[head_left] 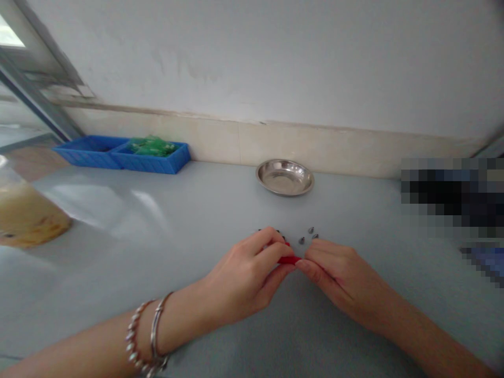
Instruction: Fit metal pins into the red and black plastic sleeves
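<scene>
A small, slim red piece (289, 260) is pinched between the fingertips of my left hand (252, 268), just above the grey tabletop. My right hand (342, 278) is closed too, with its thumb tip at the right end of the red piece; whatever else its curled fingers hold is hidden. Another bit of red shows behind my left fingers, and I cannot tell whether it belongs to the same piece. Just beyond my right knuckles lie a few small dark metallic parts (302, 240). Some tiny dark bits peek out behind my left hand, mostly covered.
A round steel dish (285, 178) stands near the wall. At the back left are joined blue trays (151, 164), one with a green plastic bag (153, 146) in it. A clear bag with yellowish contents (31, 218) sits far left. Pixelated dark items (449, 194) occupy the right edge.
</scene>
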{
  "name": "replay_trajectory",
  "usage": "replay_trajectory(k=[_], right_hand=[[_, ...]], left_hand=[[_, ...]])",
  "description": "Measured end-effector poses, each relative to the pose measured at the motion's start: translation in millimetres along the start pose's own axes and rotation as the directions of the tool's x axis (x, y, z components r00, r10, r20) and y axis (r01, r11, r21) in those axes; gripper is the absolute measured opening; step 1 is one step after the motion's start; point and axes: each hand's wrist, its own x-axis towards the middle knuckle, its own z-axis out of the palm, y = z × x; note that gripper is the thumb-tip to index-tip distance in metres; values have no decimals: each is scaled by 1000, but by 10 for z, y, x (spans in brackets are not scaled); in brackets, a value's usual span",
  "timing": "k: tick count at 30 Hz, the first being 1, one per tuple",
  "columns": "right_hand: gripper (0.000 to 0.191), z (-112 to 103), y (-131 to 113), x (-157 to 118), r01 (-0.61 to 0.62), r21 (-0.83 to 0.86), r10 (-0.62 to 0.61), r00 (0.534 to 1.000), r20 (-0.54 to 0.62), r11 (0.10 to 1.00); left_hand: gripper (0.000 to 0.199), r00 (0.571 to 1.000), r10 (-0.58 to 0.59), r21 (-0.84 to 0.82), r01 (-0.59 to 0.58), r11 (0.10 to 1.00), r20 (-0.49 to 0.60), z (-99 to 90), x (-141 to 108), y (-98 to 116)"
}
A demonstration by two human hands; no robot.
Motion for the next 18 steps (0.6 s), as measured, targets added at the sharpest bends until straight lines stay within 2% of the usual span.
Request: replay_trajectory(k=[7,10,15,18], right_hand=[[26,-20,-13,-6,-65,7,65,997,-45,998],[22,-10,-11,-6,-32,16,33,997,-77,999],[26,18,7,8,19,5,-19,995,-93,1000],[29,16,3,10,6,-12,-6,997,-80,1000]], left_hand=[[12,999,-13,14,14,1000,-42,-3,13,-12],[10,998,-5,25,6,1000,-55,0,16,-20],[11,1000,-25,22,26,999,-18,-2,5,6],[12,999,-38,15,38,999,0,-6,2,15]])
